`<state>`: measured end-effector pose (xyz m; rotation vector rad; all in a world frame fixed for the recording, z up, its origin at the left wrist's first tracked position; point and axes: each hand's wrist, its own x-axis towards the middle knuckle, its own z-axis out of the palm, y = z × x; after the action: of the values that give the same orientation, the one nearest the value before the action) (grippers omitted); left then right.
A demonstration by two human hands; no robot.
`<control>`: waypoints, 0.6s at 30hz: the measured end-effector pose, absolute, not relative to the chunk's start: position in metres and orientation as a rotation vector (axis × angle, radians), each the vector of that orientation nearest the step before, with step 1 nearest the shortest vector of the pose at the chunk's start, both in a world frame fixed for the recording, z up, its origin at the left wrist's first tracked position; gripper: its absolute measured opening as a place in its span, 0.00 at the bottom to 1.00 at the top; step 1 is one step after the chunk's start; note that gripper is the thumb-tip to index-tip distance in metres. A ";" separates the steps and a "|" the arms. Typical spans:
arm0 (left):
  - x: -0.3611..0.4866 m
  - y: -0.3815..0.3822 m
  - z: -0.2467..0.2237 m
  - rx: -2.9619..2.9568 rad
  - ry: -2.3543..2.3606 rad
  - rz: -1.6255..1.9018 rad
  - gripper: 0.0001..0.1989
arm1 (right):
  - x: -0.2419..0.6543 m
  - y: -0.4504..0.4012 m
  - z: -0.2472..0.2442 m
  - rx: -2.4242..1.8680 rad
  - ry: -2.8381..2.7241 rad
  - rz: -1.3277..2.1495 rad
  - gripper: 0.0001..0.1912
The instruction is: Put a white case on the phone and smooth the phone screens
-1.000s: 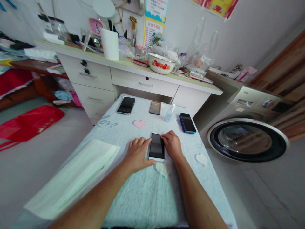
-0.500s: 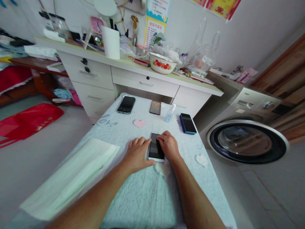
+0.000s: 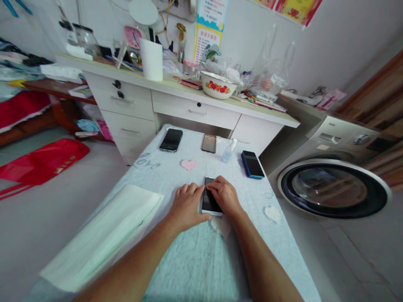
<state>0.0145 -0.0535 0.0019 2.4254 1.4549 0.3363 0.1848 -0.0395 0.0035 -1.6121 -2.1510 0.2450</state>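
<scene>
A white-framed smartphone (image 3: 209,204) lies face up on the cloth-covered table, its dark screen partly hidden by my right hand. My left hand (image 3: 187,207) grips the phone's left side, thumb at the lower edge and forefinger near the upper left. Over the screen, my right hand (image 3: 226,195) is closed, its fingertips pressed together near the phone's left edge. Whatever those fingers may hold is hidden. Beyond the hands stand a small clear spray bottle (image 3: 228,152) and a brownish phone case (image 3: 209,143).
A black phone (image 3: 171,140) lies at the table's far left, and a blue-edged phone (image 3: 252,164) at the right. Folded whitish sheets (image 3: 103,235) cover the left side. Behind is a cluttered desk (image 3: 126,94); a washing machine (image 3: 330,167) stands to the right.
My right fingertips have shifted left across the screen, toward the phone's left edge. My left hand keeps its place on the phone. The whole view has shifted slightly.
</scene>
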 end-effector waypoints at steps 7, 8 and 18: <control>0.013 -0.053 0.002 2.414 1.436 0.348 0.42 | 0.199 -0.029 -0.007 -1.745 -1.956 0.144 0.11; 0.013 -0.053 0.002 2.412 1.438 0.345 0.42 | 0.201 -0.029 -0.007 -1.763 -1.933 0.138 0.11; 0.013 -0.052 -0.003 2.458 1.408 0.398 0.44 | 0.210 -0.026 -0.007 -1.860 -1.795 0.125 0.10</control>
<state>0.0126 -0.0523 -0.0029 2.4583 1.4082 0.3984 0.2096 -0.0258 -0.0074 -1.8596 -1.7952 0.1245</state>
